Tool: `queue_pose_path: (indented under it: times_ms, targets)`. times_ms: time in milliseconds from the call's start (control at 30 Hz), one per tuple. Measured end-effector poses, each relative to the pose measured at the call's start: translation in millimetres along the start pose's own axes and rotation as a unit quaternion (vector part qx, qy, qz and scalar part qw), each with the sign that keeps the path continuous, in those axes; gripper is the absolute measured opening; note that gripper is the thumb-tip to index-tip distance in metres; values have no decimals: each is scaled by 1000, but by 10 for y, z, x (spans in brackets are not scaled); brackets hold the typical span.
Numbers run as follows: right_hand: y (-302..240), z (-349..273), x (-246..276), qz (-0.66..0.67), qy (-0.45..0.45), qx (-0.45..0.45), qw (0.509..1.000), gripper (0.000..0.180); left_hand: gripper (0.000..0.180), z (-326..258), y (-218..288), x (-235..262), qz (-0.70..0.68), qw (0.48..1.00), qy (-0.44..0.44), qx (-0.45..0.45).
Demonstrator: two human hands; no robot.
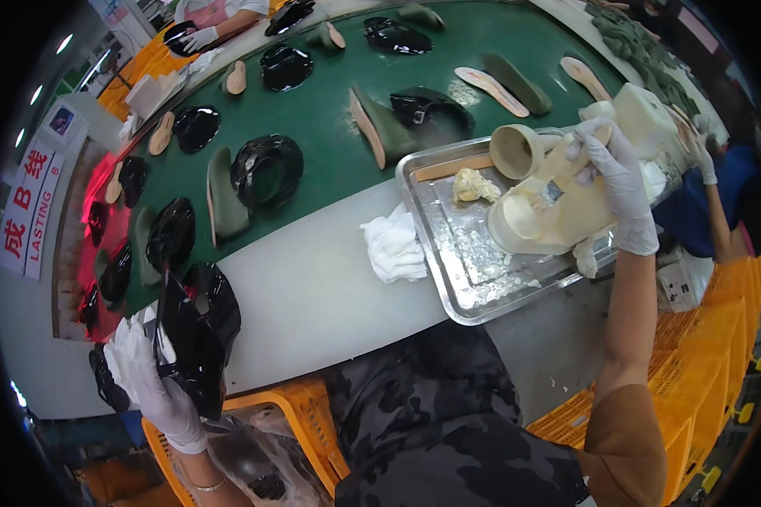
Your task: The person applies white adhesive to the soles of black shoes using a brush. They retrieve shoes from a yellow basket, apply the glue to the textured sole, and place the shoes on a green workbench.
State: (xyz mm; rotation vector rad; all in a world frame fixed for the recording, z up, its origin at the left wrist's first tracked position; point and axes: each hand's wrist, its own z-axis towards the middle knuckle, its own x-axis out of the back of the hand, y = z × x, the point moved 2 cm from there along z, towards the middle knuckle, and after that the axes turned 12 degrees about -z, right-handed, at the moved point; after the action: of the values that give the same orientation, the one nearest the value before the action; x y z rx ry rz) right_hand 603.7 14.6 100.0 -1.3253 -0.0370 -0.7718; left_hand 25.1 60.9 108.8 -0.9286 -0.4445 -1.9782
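My left hand (156,389), in a white glove, grips a glossy black shoe upper (196,346) at the lower left, over the near edge of the white work surface. My right hand (617,182), also gloved in white, is closed above a cream-coloured jug (524,224) that lies in a metal tray (461,306). A pale handle (602,133) shows between its fingers; its lower end is hidden. Beside the jug are a beige cup (516,152) on its side and a yellowish crusted lump (475,186).
Beyond the white surface, a green conveyor belt (330,110) carries black uppers and green shoe lasts (227,194). A crumpled white cloth (395,245) lies left of the tray. Orange crates (313,414) stand below. Co-workers' gloved hands (199,39) show at the far left and right.
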Motion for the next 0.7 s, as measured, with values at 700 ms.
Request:
queue_pose_path:
  times_ms: [700]
  targets:
    - [510, -1327, -616, 134, 294, -15, 946, 17, 37, -261, 1020, -1250, -873, 221, -30, 433]
